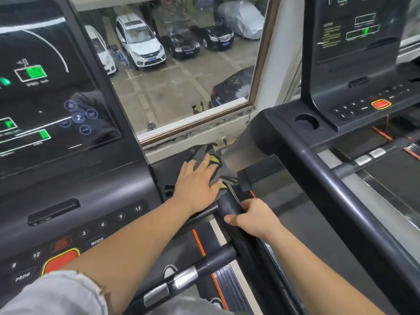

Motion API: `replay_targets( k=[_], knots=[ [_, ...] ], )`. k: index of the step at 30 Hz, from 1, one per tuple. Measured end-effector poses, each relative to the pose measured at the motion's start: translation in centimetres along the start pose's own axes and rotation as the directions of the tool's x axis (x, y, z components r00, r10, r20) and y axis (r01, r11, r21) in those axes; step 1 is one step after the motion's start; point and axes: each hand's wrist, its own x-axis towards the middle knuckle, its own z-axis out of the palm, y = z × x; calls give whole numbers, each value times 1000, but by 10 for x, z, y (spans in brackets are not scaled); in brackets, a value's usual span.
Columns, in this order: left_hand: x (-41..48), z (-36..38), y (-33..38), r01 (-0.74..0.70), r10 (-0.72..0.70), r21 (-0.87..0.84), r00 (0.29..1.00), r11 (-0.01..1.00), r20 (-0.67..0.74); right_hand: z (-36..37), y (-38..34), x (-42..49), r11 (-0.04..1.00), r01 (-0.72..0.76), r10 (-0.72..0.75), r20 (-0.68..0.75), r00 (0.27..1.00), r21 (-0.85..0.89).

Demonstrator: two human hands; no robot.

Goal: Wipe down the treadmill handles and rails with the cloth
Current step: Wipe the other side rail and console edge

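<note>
Gym, by the look of it: a treadmill [91, 183] with lit screen [45, 87], number keypad and red stop button [60, 260], and a second treadmill [284, 123] just beside it, same layout. Both face a window [256, 64] looking down on parked cars [141, 42] (upper storey, not ground level).

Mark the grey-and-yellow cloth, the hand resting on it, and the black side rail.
grey-and-yellow cloth [223, 170]: head view, grey fold beside the fingers.
left hand [195, 186]: head view, back of the hand.
black side rail [228, 208]: head view, bare top surface near the cloth.
</note>
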Motion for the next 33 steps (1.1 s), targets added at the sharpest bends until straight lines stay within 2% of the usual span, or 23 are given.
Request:
replay_targets(
  k=[2,3,5,6,8,10,12,14,15,16,18,20,21,22,24,25,26,28,29,31,33],
  knots=[
    [-16,6,10,-35,35,-36,999,999,-12,2,6,-4,997,46,-44,-32,999,62],
    [-32,12,17,-100,99,-76,995,992,-16,1,11,-7,983,68,-61,-48,997,173],
    [-65,25,20,-277,274,-174,961,945,-41,-4,26,-15,880,63,-67,-9,998,470],
    [-72,28,13,-352,353,-188,935,917,-28,-9,33,-20,824,49,-79,30,996,565],
    [-56,21,-4,-443,449,-145,894,885,7,-16,46,-30,782,43,-74,24,997,621],
    [-24,10,-3,-398,402,-84,915,914,33,-18,55,-36,760,29,6,-52,999,649],
    [-3,7,16,-233,238,-79,969,969,65,-16,58,-44,737,25,81,-125,989,676],
    [-12,16,44,-97,96,-120,995,988,-14,-12,60,-50,707,28,109,-148,983,707],
    [-28,25,57,-74,63,-150,995,986,-80,-10,63,-53,708,37,107,-160,981,705],
    [-49,32,69,-89,65,-187,989,978,-131,-9,64,-57,729,73,81,-192,978,680],
    [-87,44,86,-215,179,-230,969,949,-169,-9,63,-69,822,150,11,-279,960,549],
    [-102,43,92,-333,334,-288,941,898,-49,-5,59,-80,911,250,-111,-387,915,328],
    [-98,36,90,-345,380,-376,925,860,19,0,56,-83,929,293,-179,-419,890,224],
    [-90,25,86,-285,388,-531,917,798,92,6,50,-88,927,355,-270,-438,858,123],
    [-78,-6,73,7,280,-823,938,569,202,23,41,-93,909,416,-383,-365,849,13],
    [-77,-17,65,92,167,-878,967,469,191,35,39,-92,915,402,-395,-315,863,-47],
    [-79,-24,55,118,34,-897,989,426,146,45,36,-90,912,382,-410,-288,865,-151],
    [-90,-21,36,111,-193,-866,981,488,17,62,29,-81,872,242,-392,-309,866,-425],
    [-97,-15,30,124,-254,-849,967,514,-12,66,25,-75,848,178,-373,-324,870,-499],
    [-111,-2,21,143,-297,-833,955,535,-26,70,14,-62,819,97,-349,-357,866,-566],
    [-124,7,16,121,-274,-794,960,596,-59,71,-2,-44,791,54,-348,-376,859,-610]
  ],
)
